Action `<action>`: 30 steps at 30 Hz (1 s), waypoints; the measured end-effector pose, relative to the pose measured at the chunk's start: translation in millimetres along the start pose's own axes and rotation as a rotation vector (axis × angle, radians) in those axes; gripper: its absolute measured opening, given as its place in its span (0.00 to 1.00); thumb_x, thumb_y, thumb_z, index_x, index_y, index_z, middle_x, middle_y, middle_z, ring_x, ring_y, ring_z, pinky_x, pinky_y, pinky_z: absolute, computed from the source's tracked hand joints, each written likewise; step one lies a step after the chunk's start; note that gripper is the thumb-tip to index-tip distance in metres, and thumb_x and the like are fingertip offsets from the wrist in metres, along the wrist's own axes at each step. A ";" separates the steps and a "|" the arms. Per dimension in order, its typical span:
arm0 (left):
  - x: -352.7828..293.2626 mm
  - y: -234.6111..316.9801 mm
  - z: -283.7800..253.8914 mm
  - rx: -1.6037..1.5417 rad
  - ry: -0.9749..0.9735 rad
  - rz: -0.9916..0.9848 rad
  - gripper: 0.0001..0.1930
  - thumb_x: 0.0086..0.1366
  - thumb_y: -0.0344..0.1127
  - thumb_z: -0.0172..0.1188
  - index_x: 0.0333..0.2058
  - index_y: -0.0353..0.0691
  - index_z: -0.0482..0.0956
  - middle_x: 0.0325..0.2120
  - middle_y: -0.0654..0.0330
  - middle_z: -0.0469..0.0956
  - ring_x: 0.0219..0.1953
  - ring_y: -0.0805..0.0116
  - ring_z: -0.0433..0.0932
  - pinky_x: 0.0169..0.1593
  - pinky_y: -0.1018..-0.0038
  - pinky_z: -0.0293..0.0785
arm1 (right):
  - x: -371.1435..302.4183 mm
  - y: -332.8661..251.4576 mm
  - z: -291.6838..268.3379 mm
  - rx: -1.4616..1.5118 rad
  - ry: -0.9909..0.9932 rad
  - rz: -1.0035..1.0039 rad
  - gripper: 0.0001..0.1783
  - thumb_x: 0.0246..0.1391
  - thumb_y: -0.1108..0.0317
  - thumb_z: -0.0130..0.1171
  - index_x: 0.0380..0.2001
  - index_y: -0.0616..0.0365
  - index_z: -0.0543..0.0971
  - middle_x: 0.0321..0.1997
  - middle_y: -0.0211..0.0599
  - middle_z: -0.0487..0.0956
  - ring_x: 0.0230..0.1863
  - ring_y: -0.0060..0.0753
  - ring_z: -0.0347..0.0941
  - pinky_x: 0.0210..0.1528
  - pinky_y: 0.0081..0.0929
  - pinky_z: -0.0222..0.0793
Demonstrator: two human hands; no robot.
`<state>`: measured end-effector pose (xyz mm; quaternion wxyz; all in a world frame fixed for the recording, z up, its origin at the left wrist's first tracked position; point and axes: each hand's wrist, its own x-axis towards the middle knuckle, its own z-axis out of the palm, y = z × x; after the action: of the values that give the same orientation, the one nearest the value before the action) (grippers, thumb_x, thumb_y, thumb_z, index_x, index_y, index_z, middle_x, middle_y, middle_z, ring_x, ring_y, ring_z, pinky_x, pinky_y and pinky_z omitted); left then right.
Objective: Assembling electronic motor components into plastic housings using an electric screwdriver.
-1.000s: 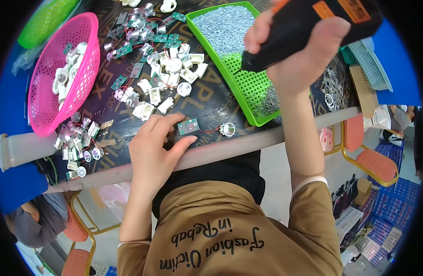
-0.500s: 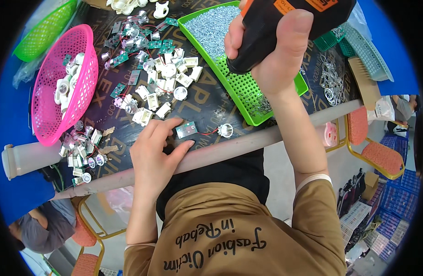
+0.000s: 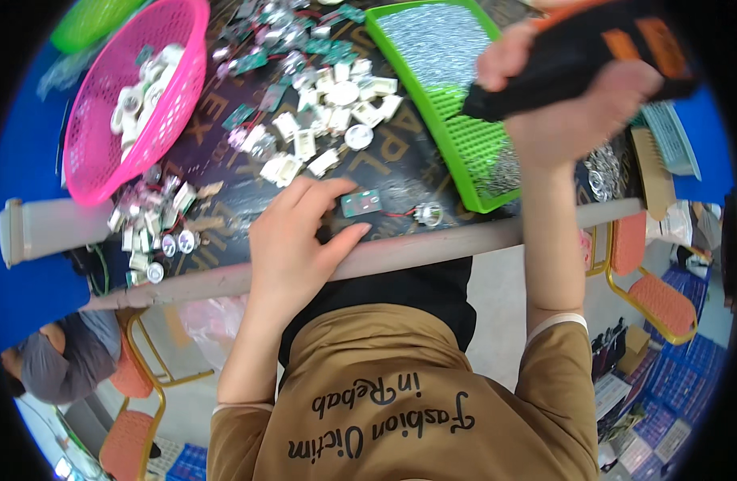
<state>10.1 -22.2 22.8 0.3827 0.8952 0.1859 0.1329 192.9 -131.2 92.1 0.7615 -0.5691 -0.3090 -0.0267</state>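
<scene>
My left hand (image 3: 296, 232) rests on the table at the near edge, thumb and fingers apart. A small green circuit board (image 3: 361, 204) lies just right of its fingertips. Thin red wires run from the board to a round silvery lamp cup (image 3: 428, 214). My right hand (image 3: 565, 120) is closed round a black power drill (image 3: 581, 76) with orange markings, held up over the right side of a green tray (image 3: 453, 152). Small silvery screws (image 3: 437, 40) fill the tray's far part, and darker small metal parts lie in its near part. The hand and drill are blurred.
White plastic housings (image 3: 344, 100) and wired green boards (image 3: 292, 40) are heaped behind my left hand. A pink basket (image 3: 190, 80) with white parts stands at the left. More wired parts (image 3: 148, 220) lie near a translucent container (image 3: 52, 228). Metal rings (image 3: 603, 172) lie right of the tray.
My right hand has moved right with the drill. The table's contents appear shifted rightward in the view. My left hand remains beside the circuit board, fingers still apart.
</scene>
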 end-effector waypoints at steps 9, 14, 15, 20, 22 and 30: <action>2.1 -5.1 4.9 0.055 0.049 0.103 0.15 0.51 0.36 0.71 0.40 0.47 0.82 0.29 0.63 0.76 0.30 0.66 0.78 0.32 0.71 0.72 | 6.6 9.3 -72.2 0.478 -0.689 -0.012 0.51 0.47 0.17 0.40 0.51 0.54 0.71 0.29 0.35 0.74 0.26 0.29 0.70 0.31 0.31 0.65; -1.2 -9.7 6.8 0.050 0.074 0.078 0.14 0.52 0.37 0.71 0.38 0.47 0.82 0.29 0.64 0.75 0.29 0.65 0.78 0.31 0.70 0.72 | -26.9 -2.7 -10.5 0.445 -0.730 0.013 0.49 0.45 0.18 0.45 0.50 0.53 0.70 0.28 0.34 0.74 0.25 0.28 0.70 0.30 0.29 0.65; -1.2 -9.6 7.1 0.033 0.076 0.074 0.13 0.52 0.37 0.71 0.38 0.48 0.82 0.29 0.64 0.75 0.29 0.65 0.78 0.31 0.69 0.71 | -27.4 -2.3 -5.0 0.435 -0.734 0.013 0.49 0.45 0.18 0.46 0.49 0.53 0.70 0.28 0.33 0.73 0.25 0.27 0.70 0.29 0.29 0.65; -1.0 -5.2 6.3 -0.080 0.120 0.085 0.14 0.51 0.35 0.71 0.38 0.47 0.83 0.30 0.64 0.76 0.29 0.65 0.77 0.31 0.71 0.73 | -31.5 -8.3 6.0 0.394 -0.745 0.011 0.47 0.43 0.19 0.50 0.48 0.52 0.70 0.27 0.31 0.73 0.24 0.26 0.70 0.28 0.27 0.65; -2.3 -6.3 5.7 -0.156 0.180 0.102 0.15 0.50 0.34 0.71 0.39 0.47 0.83 0.31 0.64 0.76 0.29 0.65 0.77 0.32 0.71 0.73 | -30.5 -12.4 2.6 0.381 -0.749 0.007 0.46 0.43 0.20 0.52 0.47 0.52 0.69 0.27 0.31 0.73 0.23 0.25 0.70 0.28 0.26 0.66; -2.6 -14.7 6.0 -0.265 0.237 0.354 0.10 0.46 0.28 0.73 0.30 0.43 0.84 0.26 0.63 0.77 0.27 0.65 0.76 0.30 0.72 0.72 | -30.8 -30.1 -3.2 0.322 -0.736 -0.026 0.45 0.40 0.22 0.58 0.45 0.51 0.69 0.26 0.28 0.73 0.22 0.22 0.71 0.26 0.23 0.66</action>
<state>6.6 -17.8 7.8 0.4431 0.8338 0.0505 0.3253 157.6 -154.2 101.7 0.6792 -0.4099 -0.5684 0.2183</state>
